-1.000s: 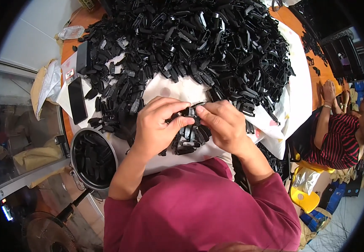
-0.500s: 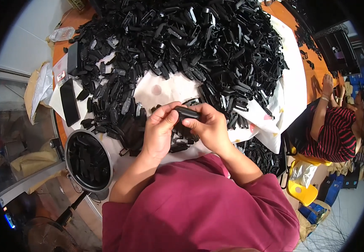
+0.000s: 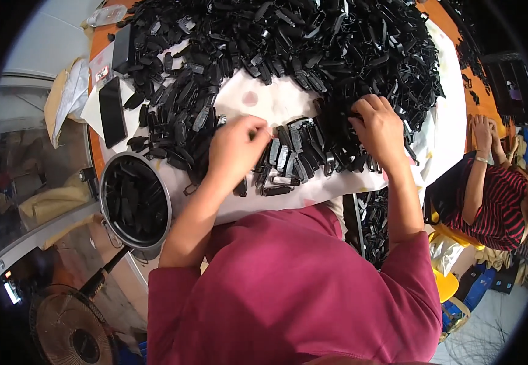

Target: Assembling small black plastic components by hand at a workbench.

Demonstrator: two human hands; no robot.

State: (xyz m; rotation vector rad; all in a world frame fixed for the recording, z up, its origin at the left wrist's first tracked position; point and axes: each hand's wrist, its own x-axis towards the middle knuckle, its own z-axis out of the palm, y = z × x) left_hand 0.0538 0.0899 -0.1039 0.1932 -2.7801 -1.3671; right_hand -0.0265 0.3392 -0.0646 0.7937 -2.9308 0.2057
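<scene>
White cloth (image 3: 446, 115) bears black clips (image 3: 288, 48); pot (image 3: 135, 201) holds more.

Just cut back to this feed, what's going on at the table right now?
A person in a maroon top is working through a huge pile of small black plastic parts on a white cloth. The left hand pinches something small above a row of parts at the near edge; the right hand reaches into the pile's edge. A round metal pot at the left holds more parts.
</scene>
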